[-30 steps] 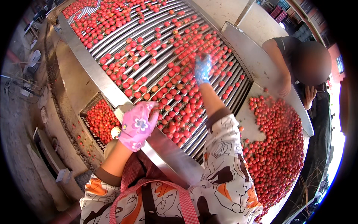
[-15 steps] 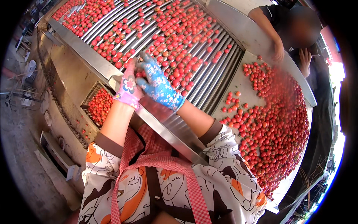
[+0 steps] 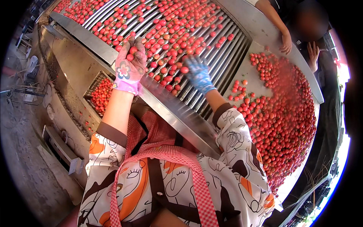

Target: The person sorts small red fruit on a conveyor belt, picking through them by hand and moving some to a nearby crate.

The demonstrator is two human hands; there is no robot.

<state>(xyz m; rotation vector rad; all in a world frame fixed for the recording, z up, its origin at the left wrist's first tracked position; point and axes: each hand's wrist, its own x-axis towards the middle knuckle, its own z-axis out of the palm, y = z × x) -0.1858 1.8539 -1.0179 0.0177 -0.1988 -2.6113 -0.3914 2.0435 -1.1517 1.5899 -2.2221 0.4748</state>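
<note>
At the steel rail (image 3: 176,111): left hand (image 3: 130,66), pink glove, half-curled palm-up around two tomatoes (image 3: 131,57). Right hand (image 3: 198,73), blue glove, over the rollers (image 3: 224,62), fingers loosely extended, blurred; can't tell if it grips the tomato (image 3: 184,70) at its fingertips. More tomatoes across rollers; pile (image 3: 287,132) on bench (image 3: 261,89), right. Co-worker's hand (image 3: 286,43) beyond.

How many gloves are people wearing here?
2. A pink glove is on the left hand, which holds tomatoes; a blue glove is on the right hand, over the rollers. The other person's hands look bare.
</note>
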